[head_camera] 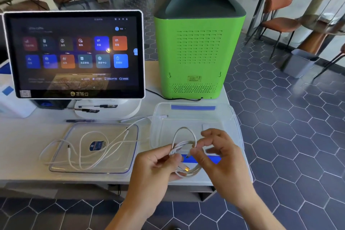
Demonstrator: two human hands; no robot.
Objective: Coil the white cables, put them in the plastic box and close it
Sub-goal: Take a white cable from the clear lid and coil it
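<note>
Both hands hold a white cable [183,137] wound into a small coil, just above the near edge of the open clear plastic box [194,117]. My left hand [155,166] grips the bundle at its left side. My right hand [218,157] pinches the coil from the right, near a plug end. A USB plug with a yellow tip hangs below the coil. A second white cable [87,147] lies loose and uncoiled across the clear lid [93,169], which rests flat to the left of the box. One end of it trails toward the box.
A touchscreen terminal [74,54] stands behind the lid, with pens [89,108] on its base. A green machine [197,43] stands behind the box, its black cord running along the white table [28,136]. The table edge is close to me; chairs and hexagon floor tiles lie beyond.
</note>
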